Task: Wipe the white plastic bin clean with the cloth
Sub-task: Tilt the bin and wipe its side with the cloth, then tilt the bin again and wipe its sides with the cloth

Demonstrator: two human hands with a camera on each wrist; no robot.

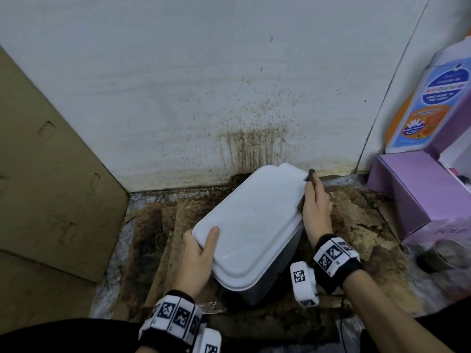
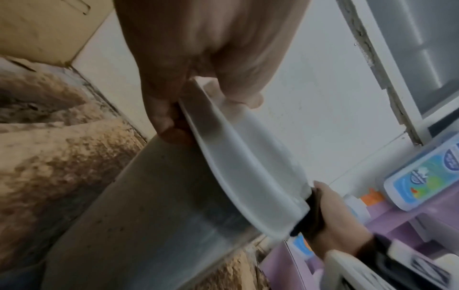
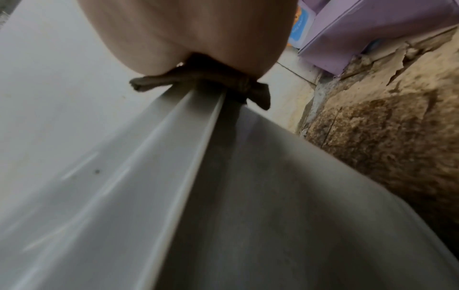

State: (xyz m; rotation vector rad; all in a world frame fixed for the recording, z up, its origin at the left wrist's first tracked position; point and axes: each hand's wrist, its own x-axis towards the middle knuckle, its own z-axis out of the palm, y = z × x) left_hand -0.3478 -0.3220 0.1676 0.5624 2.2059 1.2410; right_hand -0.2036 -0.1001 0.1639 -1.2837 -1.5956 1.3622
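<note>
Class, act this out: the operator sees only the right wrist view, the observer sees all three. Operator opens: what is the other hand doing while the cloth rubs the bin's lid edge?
Observer: The left hand grips the near left corner of the bin, thumb on top of the lid.
Operator: Where along the lid is the cloth?
Observer: The dark cloth, held by the right hand, is at the far right corner of the lid, near the wall.
Operator: Is that wall clean?
Observer: No. Brown splatter and drip streaks mark it just behind the bin.
Operator: What is on the left?
Observer: A brown cardboard sheet leans there.
</note>
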